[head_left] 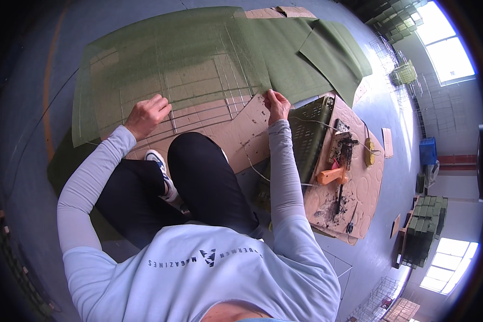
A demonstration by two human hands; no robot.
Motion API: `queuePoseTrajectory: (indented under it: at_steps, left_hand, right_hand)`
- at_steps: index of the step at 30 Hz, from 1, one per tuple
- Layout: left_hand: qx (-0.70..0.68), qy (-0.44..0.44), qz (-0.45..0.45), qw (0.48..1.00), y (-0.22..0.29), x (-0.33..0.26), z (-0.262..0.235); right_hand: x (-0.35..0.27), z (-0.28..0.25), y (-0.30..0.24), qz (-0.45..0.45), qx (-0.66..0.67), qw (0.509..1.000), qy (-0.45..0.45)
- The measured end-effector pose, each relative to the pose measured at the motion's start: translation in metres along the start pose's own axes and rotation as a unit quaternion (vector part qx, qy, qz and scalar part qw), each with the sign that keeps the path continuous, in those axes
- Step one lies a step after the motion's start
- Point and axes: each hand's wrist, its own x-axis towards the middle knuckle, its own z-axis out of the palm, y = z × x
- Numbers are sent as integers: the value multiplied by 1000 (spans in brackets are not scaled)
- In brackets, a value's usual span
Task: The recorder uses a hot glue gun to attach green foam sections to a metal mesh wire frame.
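A thin, see-through green sheet (pixel 193 45) lies over a wire frame (pixel 198 110) and brown cardboard in front of me. My right hand (pixel 277 105) pinches the near edge of the sheet beside the frame's right corner. Further left, my left hand (pixel 147 115) is closed at the same near edge, above the wires. What its fingertips grip is mostly hidden by the hand. Between the hands the frame's rods show against the cardboard (pixel 209 129). Part of the green material lies folded over at the far right (pixel 333 56).
Right of my knees, a black-stained cardboard sheet (pixel 367 188) rests beside a perforated green crate (pixel 311 129). On it lie an orange-handled tool (pixel 331 175), a yellow-handled tool (pixel 369 153) and a slim dark tool (pixel 351 222). A pale cord (pixel 257 170) loops nearby. Green stacks (pixel 426 225) stand farther right.
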Motion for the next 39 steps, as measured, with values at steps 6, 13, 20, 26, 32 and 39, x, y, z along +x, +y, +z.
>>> queuePoseTrajectory:
  at_steps: [6, 13, 20, 26, 32, 39]
  left_hand:
    - [12, -13, 10, 1000, 0, -2, 1]
    - [20, -20, 15, 999, -1, -3, 3]
    - [16, -12, 11, 1000, -1, -2, 4]
    - [9, -10, 7, 1000, 0, -1, 4]
    - [5, -13, 9, 1000, 0, -1, 4]
    - [9, -18, 13, 1000, -1, -2, 6]
  right_hand:
    - [-2, 1, 5, -4, -17, 1000, 15]
    - [-7, 2, 0, 5, -14, 998, 60]
    - [-10, 3, -3, -56, -63, 990, 109]
    - [2, 9, -10, -47, -64, 996, 48]
    - [9, 10, -3, -68, -51, 994, 67]
    - [7, 11, 0, -68, -36, 994, 82]
